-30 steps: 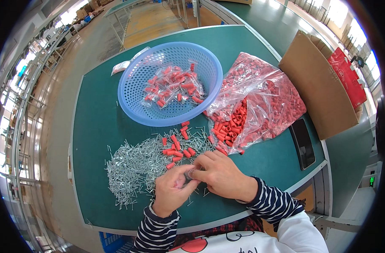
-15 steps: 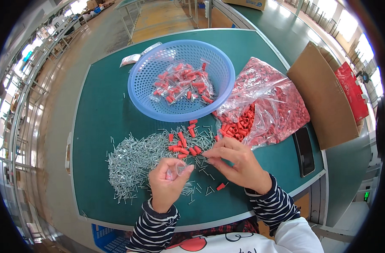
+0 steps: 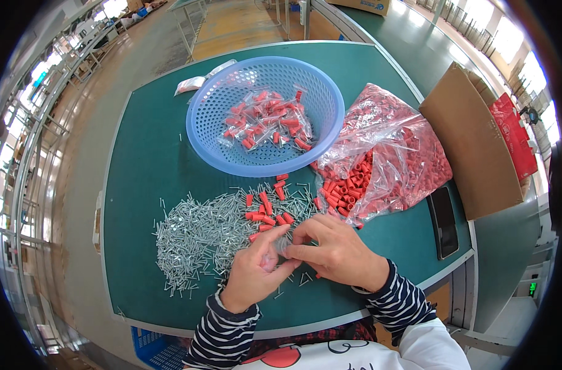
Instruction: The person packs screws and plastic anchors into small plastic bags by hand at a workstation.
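Observation:
My left hand [image 3: 255, 274] holds a small clear plastic bag [image 3: 281, 245] between thumb and fingers, with something pinkish-red showing by its palm. My right hand [image 3: 339, 251] meets it at the bag, fingers closed together; whatever its fingertips pinch is hidden. Just beyond both hands, several short red plastic sleeves [image 3: 265, 202] lie on loose screws. A large heap of silvery screws [image 3: 191, 243] spreads to the left. Another red sleeve, mostly covered, shows under my right hand.
A blue perforated basket [image 3: 201, 151] holding small filled bags stands at the back of the green table [image 3: 148, 148]. Right of it lies a big open bag of red sleeves [image 3: 410, 166]. Beyond are a dark phone [image 3: 442, 222] and a cardboard box [image 3: 469, 142].
My right hand has moved left from the screws to the small bag. My left hand has shifted slightly right and up, bringing the two hands together.

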### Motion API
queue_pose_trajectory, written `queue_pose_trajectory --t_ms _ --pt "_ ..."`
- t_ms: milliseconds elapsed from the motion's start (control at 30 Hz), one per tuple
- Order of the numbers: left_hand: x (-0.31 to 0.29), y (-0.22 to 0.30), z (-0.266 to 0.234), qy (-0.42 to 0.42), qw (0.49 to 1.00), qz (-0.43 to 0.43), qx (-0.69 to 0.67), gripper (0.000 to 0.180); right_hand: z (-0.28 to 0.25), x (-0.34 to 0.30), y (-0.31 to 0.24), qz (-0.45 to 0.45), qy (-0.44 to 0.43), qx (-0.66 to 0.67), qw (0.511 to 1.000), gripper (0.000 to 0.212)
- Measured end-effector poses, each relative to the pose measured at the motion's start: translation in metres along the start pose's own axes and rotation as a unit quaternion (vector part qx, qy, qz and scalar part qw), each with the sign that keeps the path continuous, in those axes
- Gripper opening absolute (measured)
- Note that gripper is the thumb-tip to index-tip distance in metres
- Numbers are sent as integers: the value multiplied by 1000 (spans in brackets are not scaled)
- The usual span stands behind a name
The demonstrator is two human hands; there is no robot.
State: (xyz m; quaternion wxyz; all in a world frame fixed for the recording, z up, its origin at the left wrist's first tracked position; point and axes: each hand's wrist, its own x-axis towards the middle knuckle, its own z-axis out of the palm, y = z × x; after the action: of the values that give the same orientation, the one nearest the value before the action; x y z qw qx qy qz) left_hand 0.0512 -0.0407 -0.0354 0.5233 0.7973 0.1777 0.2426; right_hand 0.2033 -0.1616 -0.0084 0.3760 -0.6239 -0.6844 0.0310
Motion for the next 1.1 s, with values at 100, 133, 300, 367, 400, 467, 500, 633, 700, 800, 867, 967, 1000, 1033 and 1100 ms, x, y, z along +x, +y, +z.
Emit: queue_pose_trajectory --t_ms 100,133,300,367,400,467,500,633,700,800,867,967,1000,1033,1100 --pt "0 -4 -8 -54 998 -13 18 52 -5 -2 1 -9 -25 -30 999 30" --pt "-1 -6 -8 -60 998 4 35 56 -5 -2 1 -9 -33 -37 999 29" --pt "0 -4 -3 -6 997 50 65 51 -1 -5 0 4 -20 -54 998 25" --pt "0 -4 -2 1 994 69 86 49 -2 -5 0 8 -16 -53 998 24" --pt "0 -3 -1 2 994 71 83 50 -3 -5 0 5 -25 -51 998 24" --pt "1 -2 0 3 994 74 80 52 -4 -5 0 1 -33 -50 998 24" --pt "2 -3 -1 -2 993 85 88 51 -5 -5 0 3 -41 -48 998 25" --pt "0 -6 -1 18 992 85 89 45 -9 -2 -1 18 -12 -9 1000 28" --pt "1 -3 -2 36 994 64 77 43 -15 -1 -1 59 23 13 998 28" --pt "2 -1 -2 51 996 36 65 40 -21 -7 9 118 71 2 990 20" --pt "2 0 -2 48 996 31 65 39 -21 -17 17 160 -2 -80 984 11" --pt "1 0 -1 47 996 25 65 39 -9 -16 14 159 -33 -81 983 9" --pt "1 0 -1 50 996 23 64 38 -5 -16 14 161 -32 -83 983 9" --pt "1 0 -1 54 996 22 62 38 1 -16 14 158 -40 -104 981 10" --pt "0 2 -1 49 997 20 58 38 10 -15 12 150 -56 -153 975 11"
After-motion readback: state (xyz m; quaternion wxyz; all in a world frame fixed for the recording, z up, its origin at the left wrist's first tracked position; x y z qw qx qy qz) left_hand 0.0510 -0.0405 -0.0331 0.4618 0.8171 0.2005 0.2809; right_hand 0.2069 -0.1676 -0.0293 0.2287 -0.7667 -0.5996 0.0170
